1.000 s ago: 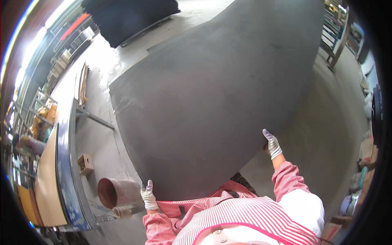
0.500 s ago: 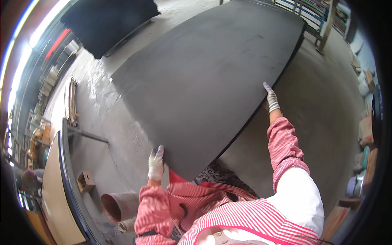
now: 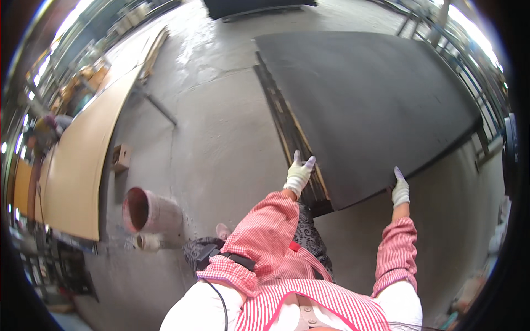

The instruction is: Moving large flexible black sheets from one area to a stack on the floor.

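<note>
1. Dark sheet [image 3: 370, 110] tops a stack [image 3: 281, 118] at right, on the far side of both hands; its long axis seems to run near to far.
2. Left hand [image 3: 298, 175]: grip spread apart, beside the sheet's left edge.
3. Right hand [image 3: 401, 191]: nearer, thumb over the near edge; fingers hidden, clamping cannot be told.
4. Bucket [image 3: 165, 213] at left, floor [image 3: 221, 110] between it and the stack, rack [image 3: 467, 71] far right.

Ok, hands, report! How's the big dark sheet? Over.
White-gloved right hand: thumb over near edge of flat dark-grey sheet. White-gloved left hand: spread beside its left edge. Sheet atop dark stack. Pinkish cylindrical bucket off left.
</note>
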`<state>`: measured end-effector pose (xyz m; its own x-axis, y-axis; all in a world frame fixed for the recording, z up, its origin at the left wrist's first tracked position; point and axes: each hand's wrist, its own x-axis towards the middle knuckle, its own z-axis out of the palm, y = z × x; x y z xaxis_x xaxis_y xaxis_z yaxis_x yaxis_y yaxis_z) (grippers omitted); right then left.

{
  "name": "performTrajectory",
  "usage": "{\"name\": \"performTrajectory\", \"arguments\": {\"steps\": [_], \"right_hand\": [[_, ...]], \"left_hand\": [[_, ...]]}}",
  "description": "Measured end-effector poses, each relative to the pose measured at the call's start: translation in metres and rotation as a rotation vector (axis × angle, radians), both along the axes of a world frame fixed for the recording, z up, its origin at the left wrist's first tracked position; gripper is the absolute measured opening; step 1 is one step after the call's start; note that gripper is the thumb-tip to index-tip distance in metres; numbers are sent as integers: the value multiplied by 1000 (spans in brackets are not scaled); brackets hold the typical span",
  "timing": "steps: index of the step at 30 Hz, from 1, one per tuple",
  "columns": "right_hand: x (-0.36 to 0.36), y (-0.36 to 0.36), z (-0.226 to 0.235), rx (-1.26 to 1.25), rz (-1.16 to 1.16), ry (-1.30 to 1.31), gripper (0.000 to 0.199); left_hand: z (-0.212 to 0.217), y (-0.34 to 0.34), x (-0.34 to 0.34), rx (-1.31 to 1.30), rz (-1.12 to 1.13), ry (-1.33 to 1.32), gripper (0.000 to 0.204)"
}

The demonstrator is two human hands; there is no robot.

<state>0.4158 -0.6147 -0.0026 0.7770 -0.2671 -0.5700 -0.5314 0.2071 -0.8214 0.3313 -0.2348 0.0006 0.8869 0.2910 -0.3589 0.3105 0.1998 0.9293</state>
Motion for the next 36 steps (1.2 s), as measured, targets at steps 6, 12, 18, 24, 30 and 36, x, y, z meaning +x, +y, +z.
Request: {"name": "performTrajectory", "arguments": {"steps": [6,12,18,24,30,36], "right_hand": [[-5,-16,-1,-234,129,-18,72],[-88,61,40,-120,679,85,53],[-159,224,130,-161,1100,-351,35],[-259,404,175,48,1480,-453,30],[-397,542,154,-354,1747,-1278,77],[-486,601,103,-796,1815,-1707,93]], "left_hand": [[-110,170,-186,-95,374,122,70],[9,344,-478,-342,1240,-707,78],[104,419,-536,-285,1319,-673,68],[49,373,-493,213,1313,-202,48],[-22,241,-413,671,949,432,83],[-85,92,-371,644,412,482,81]]}}
